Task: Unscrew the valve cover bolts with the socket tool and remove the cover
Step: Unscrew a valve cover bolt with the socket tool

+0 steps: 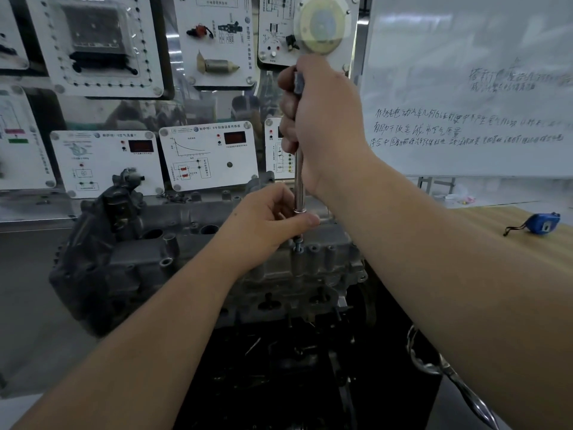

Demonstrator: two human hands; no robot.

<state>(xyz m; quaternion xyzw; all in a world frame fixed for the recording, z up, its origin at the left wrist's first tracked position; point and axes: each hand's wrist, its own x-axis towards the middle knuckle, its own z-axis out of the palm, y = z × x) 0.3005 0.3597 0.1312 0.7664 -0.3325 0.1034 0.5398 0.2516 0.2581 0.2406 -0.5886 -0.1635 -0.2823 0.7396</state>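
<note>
Bolt (298,247) sat directly under upright socket tool (299,181); right hand (322,125) fisted round its top, left hand (273,218) pinched lower shaft, nearer cover (192,262).

Grey valve cover (186,262) — chrome socket tool (299,184), blue tape measure (541,223).
</note>
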